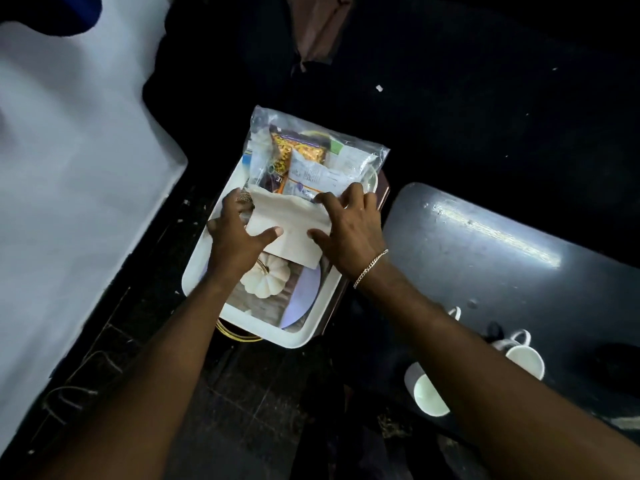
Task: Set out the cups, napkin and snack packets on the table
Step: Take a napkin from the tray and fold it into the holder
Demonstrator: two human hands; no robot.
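Both hands on a folded napkin inside a white tray.

The white tray (194,271) holds a clear plastic bag (322,147) of snack packets (298,157) just beyond the fingertips, a cream folded napkin (291,220) and a picture of a pale pumpkin (265,278) lying below the wrists. The left hand (239,233) grips the napkin's left edge, thumb on top and fingers curled under; the right hand (349,230) is spread, fingers pressing the napkin's right side where it meets the bag. Two white cups (429,393) stand on the dark table (485,244), to the right of the right forearm and well apart from both hands.
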